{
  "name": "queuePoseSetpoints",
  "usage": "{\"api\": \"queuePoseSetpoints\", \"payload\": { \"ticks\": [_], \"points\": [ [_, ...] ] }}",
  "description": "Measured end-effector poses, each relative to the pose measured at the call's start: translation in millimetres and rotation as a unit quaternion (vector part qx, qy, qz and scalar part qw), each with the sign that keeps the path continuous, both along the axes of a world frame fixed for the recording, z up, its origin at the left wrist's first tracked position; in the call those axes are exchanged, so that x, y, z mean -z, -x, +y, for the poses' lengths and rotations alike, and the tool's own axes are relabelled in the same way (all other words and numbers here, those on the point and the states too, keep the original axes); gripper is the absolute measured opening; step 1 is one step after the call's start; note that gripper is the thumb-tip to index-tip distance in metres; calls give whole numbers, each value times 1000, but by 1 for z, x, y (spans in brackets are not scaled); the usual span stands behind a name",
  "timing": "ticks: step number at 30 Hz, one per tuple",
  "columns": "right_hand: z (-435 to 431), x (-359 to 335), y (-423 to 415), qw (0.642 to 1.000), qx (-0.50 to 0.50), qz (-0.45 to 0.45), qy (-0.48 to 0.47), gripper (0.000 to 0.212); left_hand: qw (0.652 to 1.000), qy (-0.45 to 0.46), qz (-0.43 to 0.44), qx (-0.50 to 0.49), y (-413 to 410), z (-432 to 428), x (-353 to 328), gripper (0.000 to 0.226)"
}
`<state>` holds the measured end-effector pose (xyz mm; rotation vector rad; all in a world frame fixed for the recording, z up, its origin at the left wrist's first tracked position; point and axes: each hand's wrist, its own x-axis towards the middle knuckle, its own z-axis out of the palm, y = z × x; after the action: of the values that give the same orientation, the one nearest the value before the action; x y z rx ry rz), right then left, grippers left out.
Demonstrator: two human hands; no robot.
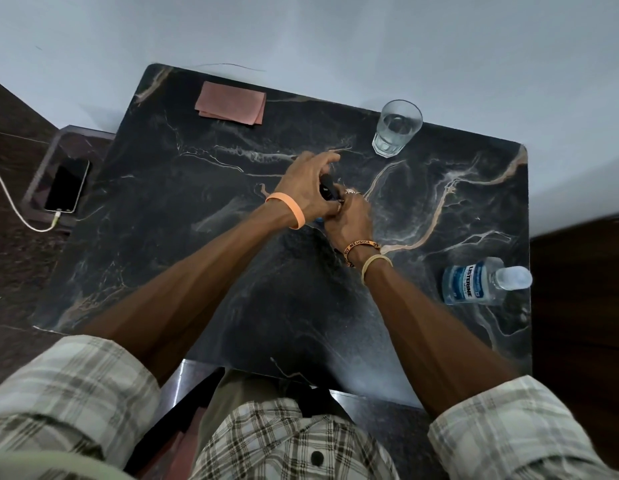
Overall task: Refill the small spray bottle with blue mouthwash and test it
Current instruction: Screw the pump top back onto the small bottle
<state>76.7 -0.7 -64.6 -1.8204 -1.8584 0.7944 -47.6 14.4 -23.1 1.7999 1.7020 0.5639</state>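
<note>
Over the middle of the black marble table (204, 258), my left hand (308, 188) and my right hand (349, 220) are closed together around the small spray bottle (326, 190). Only its dark top shows between my fingers, plus a sliver of blue at the base by my left wrist. The fingers of my left hand wrap the dark top from above, and my right hand grips lower down. The blue mouthwash bottle (474, 284) lies on its side near the table's right edge, its clear cap pointing right.
A glass of water (397, 128) stands at the back right of the table. At the back left lies a folded pink cloth (230, 103). Left of the table, a phone (67, 185) with a white charging cable rests on a lower stand.
</note>
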Motion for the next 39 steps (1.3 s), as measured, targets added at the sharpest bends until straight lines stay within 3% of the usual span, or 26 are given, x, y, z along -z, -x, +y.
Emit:
{"api": "queuePoseSetpoints", "payload": {
  "ticks": [3,7,11,14,19,22,25,30,35,39],
  "points": [
    [1,1,0,1000,0,-5,3,21,1000,-15,17,-17,-1,2,2,68],
    [0,1,-1,1000,0,-1,12,30,1000,-4,-6,10,-1,1,4,78],
    [1,1,1,1000,-1,7,2,28,1000,0,-20,-5,4,1,6,68],
    [0,0,0,1000,-1,10,-2,30,999,8,-32,27,4,0,3,79],
    [0,1,0,1000,-13,18,-17,31,999,-27,-24,-15,2,3,3,55],
    [0,1,0,999,-1,23,-22,29,999,-5,-33,3,1,3,-1,70],
    [0,2,2,999,-5,23,-29,25,999,-3,-9,-40,0,4,-3,81],
    [0,2,0,999,-10,7,-31,26,983,56,-141,-108,-2,-1,2,100],
    [1,3,1,1000,-13,8,-26,23,994,7,-61,-95,-1,-6,0,76],
    [0,2,1,999,-12,5,-35,26,997,30,-42,-63,-3,-3,-6,79]
  ]
}}
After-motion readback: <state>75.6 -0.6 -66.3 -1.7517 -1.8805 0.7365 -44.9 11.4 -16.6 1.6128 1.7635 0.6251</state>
